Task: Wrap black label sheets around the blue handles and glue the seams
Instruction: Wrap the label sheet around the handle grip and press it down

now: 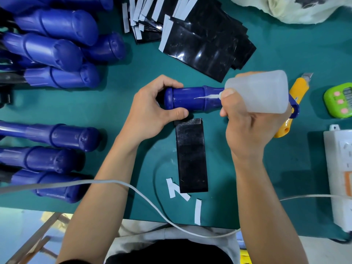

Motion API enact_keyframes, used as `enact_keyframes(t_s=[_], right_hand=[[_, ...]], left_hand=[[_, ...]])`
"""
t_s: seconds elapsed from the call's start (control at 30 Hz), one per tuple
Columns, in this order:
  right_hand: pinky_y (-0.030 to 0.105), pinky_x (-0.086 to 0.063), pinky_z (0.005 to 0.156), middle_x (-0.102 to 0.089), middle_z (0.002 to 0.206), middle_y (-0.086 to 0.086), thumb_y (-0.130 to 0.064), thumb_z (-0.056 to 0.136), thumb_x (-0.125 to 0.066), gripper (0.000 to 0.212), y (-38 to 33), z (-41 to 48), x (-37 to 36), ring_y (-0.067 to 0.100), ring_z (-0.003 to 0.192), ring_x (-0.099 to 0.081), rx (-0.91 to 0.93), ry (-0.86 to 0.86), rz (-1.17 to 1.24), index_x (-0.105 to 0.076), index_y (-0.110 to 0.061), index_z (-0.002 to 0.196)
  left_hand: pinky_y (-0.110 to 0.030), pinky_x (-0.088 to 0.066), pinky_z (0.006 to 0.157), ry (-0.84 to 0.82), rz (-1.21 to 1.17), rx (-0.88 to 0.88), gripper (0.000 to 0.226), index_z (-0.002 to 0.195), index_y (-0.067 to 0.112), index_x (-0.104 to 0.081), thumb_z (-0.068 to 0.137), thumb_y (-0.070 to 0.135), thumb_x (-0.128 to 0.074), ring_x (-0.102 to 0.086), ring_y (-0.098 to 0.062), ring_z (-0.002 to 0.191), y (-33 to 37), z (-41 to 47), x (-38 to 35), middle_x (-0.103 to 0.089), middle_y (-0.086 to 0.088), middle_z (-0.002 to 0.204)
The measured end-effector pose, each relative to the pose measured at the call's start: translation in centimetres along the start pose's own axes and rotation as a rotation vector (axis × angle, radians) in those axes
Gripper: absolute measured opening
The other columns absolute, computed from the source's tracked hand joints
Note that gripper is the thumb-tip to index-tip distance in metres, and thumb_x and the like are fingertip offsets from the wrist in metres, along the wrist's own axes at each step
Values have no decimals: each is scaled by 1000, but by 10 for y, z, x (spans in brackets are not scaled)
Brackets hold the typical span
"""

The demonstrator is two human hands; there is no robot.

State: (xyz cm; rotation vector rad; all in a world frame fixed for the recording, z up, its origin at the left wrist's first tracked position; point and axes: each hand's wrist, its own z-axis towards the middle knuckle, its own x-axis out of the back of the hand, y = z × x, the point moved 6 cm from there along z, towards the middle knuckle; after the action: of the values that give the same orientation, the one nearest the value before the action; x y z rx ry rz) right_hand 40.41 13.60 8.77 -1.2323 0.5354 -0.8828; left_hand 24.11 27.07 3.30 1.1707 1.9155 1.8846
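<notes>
Gluing step in hand. Your left hand [150,113] grips the cap end of one blue handle [190,100] at mid-desk [133,73]. Your right hand [247,134] clasps one glue bottle [262,92], its nozzle on the bare handle. One black sheet [191,155] lies flat just below. Next, in my judgement: clear the bottle and roll the sheet on squarely. About eight spare handles [57,23] wait at your left.

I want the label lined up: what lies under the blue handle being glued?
The black label sheet lies on the green mat, its top edge just nearside of the blue handle. The handle and left hand cover whatever is directly beneath.
</notes>
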Motion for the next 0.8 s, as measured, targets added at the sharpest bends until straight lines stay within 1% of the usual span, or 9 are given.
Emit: enact_keyframes(t_s=[0.1, 0.2, 0.27, 0.43, 0.47, 0.6, 0.7, 0.77, 0.8], right_hand=[[38, -49, 64, -65, 73, 3, -13, 90, -69, 15, 1, 1, 2, 35, 62, -63, 7, 12, -21, -64, -19, 78], [39, -49, 63, -65, 70, 3, -14, 90, -69, 15, 1, 1, 3, 35, 61, -63, 13, 16, -47, -64, -15, 76], [39, -49, 61, -64, 68, 2, -15, 90, -69, 16, 0, 2, 5, 34, 59, -62, 6, 32, -52, -65, -20, 76], [42, -51, 60, -66, 73, 2, -17, 89, -70, 22, -6, 3, 5, 36, 61, -64, 5, 49, -49, -64, -37, 83], [43, -51, 60, -66, 74, 2, -16, 89, -71, 22, -6, 3, 6, 36, 61, -64, 5, 53, -49, -64, -36, 83], [42, -52, 59, -66, 75, 1, -15, 88, -71, 15, -4, 4, 9, 36, 60, -64, -1, 50, -42, -65, -26, 80], [39, -51, 59, -66, 73, 1, -14, 88, -70, 12, -1, 3, 11, 34, 59, -63, -3, 48, -56, -66, -14, 77], [38, -50, 59, -65, 71, 1, -14, 88, -71, 13, 0, 4, 13, 34, 58, -63, -2, 54, -62, -66, -15, 76], [38, -50, 59, -64, 70, 1, -13, 88, -71, 14, -2, 5, 14, 34, 58, -62, 3, 61, -60, -66, -20, 77]], left_hand=[[-49, -53, 96, 0, 6, 1, 51, 109, 28, -67, 66, 23, -94, -68, -22, 100, -1, 0, 0, -74, 5, 108], [-48, -53, 96, 2, 7, 2, 51, 109, 29, -67, 66, 24, -94, -68, -22, 100, -1, 0, 1, -74, 6, 108], [-47, -54, 96, 3, 9, 1, 51, 108, 32, -66, 66, 25, -94, -68, -20, 99, -1, 0, 1, -74, 9, 108], [-48, -54, 97, 4, 1, -3, 50, 106, 36, -65, 66, 25, -94, -69, -20, 101, 0, 1, 1, -74, 8, 109], [-48, -53, 97, 4, 1, -3, 50, 106, 35, -65, 66, 25, -94, -69, -20, 101, 0, 1, 1, -74, 8, 109], [-46, -54, 97, 3, -8, 3, 50, 107, 32, -66, 66, 24, -93, -68, -20, 101, -1, 1, 1, -74, 8, 109], [-45, -54, 97, 3, -8, 4, 50, 107, 34, -66, 66, 25, -93, -68, -20, 101, -1, 1, 1, -74, 8, 108], [-46, -54, 97, 7, -3, 3, 50, 106, 36, -66, 65, 25, -93, -68, -20, 100, -1, 1, 1, -74, 10, 107], [-46, -54, 97, 9, -1, 1, 50, 105, 36, -66, 65, 25, -93, -68, -20, 100, -1, 1, 1, -74, 10, 107]])
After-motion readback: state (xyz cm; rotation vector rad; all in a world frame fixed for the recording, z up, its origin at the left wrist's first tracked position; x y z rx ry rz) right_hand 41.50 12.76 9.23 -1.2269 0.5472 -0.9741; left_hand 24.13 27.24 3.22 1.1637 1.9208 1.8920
